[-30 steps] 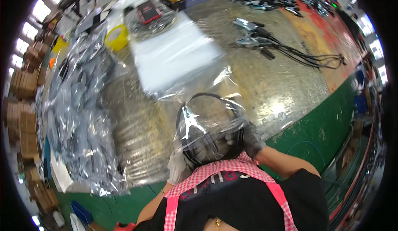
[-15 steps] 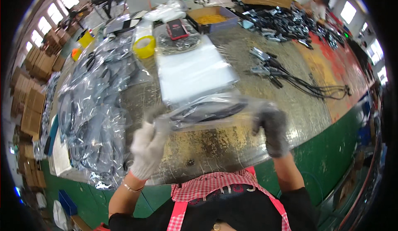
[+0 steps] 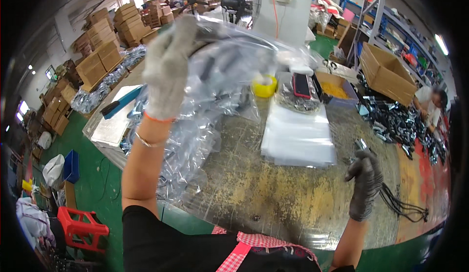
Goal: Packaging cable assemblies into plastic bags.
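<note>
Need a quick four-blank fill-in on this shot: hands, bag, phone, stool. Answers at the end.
1. The right hand is gloved in a ____ shade than the left hand.
2. The raised clear plastic bag is held by the ____ hand.
3. In the picture, the phone lies to the ____ of the yellow tape roll.
4. The stool on the green floor is coloured ____.

Missing words: darker; left; right; red.

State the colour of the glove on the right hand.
Dark grey; the glove shows best in the head view.
</note>
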{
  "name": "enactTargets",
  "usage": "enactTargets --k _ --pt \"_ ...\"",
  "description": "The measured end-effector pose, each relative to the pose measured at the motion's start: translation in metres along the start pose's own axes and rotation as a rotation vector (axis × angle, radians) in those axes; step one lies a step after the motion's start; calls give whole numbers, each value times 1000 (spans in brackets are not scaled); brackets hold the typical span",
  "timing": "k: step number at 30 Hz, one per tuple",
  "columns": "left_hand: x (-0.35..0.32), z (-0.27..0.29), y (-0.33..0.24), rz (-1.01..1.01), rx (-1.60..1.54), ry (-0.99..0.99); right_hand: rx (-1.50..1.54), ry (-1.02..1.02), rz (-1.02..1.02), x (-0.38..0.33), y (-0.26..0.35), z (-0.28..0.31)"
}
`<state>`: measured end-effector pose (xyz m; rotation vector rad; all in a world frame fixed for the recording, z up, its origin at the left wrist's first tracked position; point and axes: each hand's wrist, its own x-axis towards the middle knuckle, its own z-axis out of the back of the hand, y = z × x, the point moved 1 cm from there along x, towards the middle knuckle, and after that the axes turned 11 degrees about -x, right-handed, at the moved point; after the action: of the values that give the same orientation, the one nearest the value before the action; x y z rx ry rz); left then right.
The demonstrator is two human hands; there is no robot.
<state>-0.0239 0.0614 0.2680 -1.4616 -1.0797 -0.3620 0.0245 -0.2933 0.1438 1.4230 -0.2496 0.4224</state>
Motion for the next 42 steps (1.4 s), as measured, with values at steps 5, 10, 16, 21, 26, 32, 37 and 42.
enactTargets --k 5,10,16,21,26,32,37,42 --pt "44 90 43 23 842 101 -51 201 -409 -27 -68 -9" --pt "-26 196 130 480 1373 386 -210 219 -513 -66 -143 3" --pt "-53 127 119 445 1177 668 -493 -30 -500 -101 -197 67" --pt "-96 24 150 292 861 1014 -962 -328 -219 -111 -255 90" --pt "-206 -39 181 136 788 1199 -1298 -166 -472 -56 -205 106" --pt "-244 -54 191 109 759 1167 -1616 -610 -387 -63 -257 231" --pt "-243 -56 187 109 815 1182 -1757 -542 -246 -21 -267 240" --pt "-244 -55 185 87 840 1186 -1693 -284 -310 -4 -271 239"
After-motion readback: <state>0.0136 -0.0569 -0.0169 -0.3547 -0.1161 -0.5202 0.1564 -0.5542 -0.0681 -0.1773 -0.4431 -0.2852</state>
